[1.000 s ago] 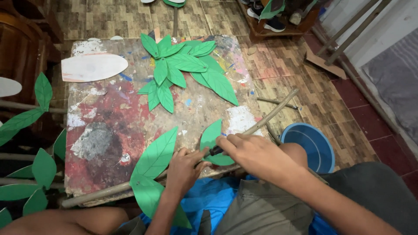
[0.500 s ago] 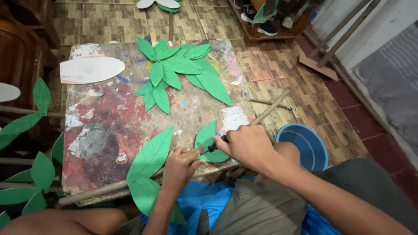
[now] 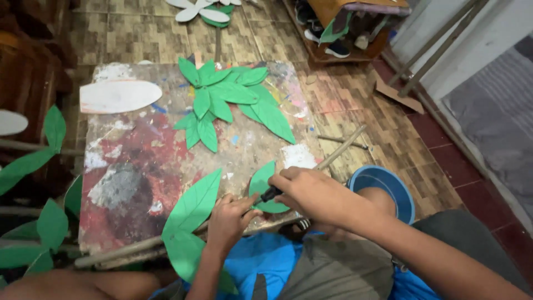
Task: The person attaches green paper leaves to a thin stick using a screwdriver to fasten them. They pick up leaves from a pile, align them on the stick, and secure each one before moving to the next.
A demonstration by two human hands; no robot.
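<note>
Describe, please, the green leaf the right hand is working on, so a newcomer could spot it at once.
Start at the paint-stained board and go to its near edge. There the right hand presses a dark-handled tool onto a small green leaf. Unlike the long leaf beside it, it is short and rounded.

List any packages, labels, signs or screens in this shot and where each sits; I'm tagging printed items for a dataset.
None show. The paint-stained board bears only green paper leaves and a white leaf cutout. A blue bucket stands at its right, plain. A flat brown cardboard scrap lies on the floor, unmarked.
</note>
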